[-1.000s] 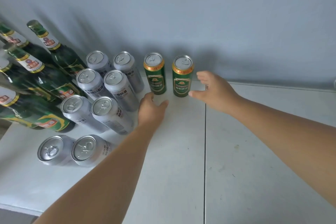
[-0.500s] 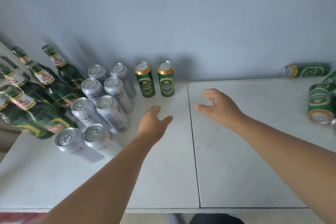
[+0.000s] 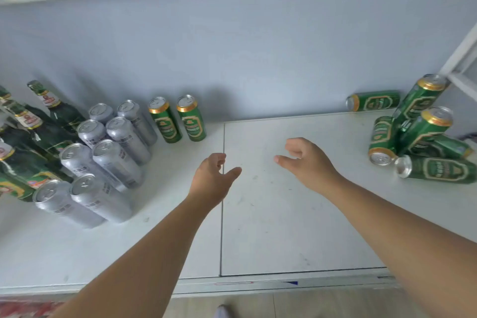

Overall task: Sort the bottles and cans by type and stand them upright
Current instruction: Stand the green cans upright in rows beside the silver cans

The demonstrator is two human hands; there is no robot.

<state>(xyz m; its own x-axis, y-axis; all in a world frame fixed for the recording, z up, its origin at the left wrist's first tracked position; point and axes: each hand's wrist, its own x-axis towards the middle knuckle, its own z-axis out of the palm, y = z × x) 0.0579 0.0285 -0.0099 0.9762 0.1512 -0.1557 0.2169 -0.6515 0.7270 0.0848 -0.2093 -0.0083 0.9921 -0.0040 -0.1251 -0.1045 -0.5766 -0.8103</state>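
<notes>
Both the left hand [image 3: 211,178] and the right hand [image 3: 307,162] hover loosely curled over the desk [image 3: 271,227], holding nothing. Bottles [image 3: 38,131], silver cans [image 3: 108,155] and two green cans [image 3: 178,119] stand at the left. More green cans [image 3: 418,137] lie jumbled at the right.

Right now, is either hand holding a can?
No, the left hand and right hand hover empty above the table.

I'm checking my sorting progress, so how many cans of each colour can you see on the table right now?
Silver cans: 8
Green cans: 8
Total: 16 cans
</notes>
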